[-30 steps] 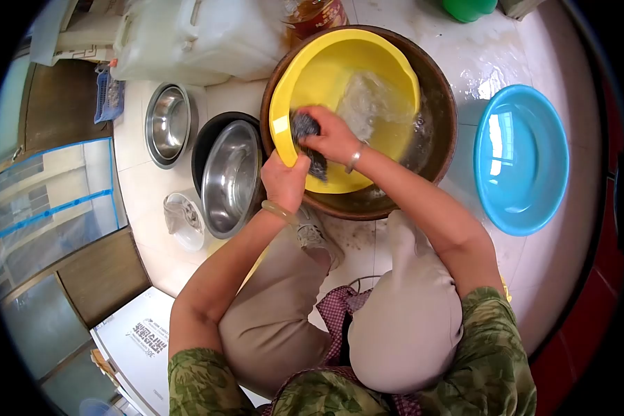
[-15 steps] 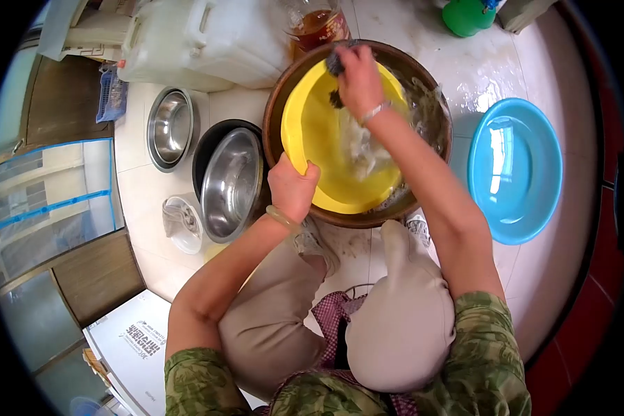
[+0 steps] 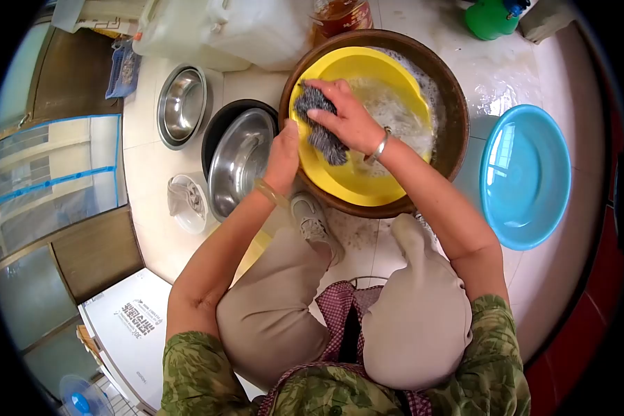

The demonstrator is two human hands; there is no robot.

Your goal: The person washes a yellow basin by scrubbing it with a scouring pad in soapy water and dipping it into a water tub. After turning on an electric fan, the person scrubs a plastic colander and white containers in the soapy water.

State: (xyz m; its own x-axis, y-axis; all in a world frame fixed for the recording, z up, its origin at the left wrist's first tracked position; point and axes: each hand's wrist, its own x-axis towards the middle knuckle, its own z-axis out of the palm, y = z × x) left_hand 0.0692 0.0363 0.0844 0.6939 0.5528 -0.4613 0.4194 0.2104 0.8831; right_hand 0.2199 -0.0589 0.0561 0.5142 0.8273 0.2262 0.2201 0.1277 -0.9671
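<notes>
A yellow plastic basin (image 3: 357, 195) sits tilted inside a larger brown basin (image 3: 457, 132), with cloudy, sudsy water in it. My right hand (image 3: 347, 121) grips a dark grey cloth (image 3: 328, 142) and presses it on the inner left side of the yellow basin. With my left hand (image 3: 284, 156) I hold the yellow basin's left rim, the fingers partly hidden behind it. A silver bracelet (image 3: 379, 145) circles my right wrist, and a pale bangle (image 3: 270, 192) my left.
On the left stand metal bowls (image 3: 243, 163), a black basin (image 3: 211, 142) and a white bin (image 3: 187, 215). A blue basin (image 3: 558, 208) is at right. Behind are white jugs (image 3: 256, 41), a bottle of brown liquid (image 3: 341, 17) and a green container (image 3: 489, 21). The floor (image 3: 489, 83) looks wet.
My right hand has come from the far rim down and left with the cloth, close to my left hand. My left hand stays at the rim. The whole view has shifted slightly.
</notes>
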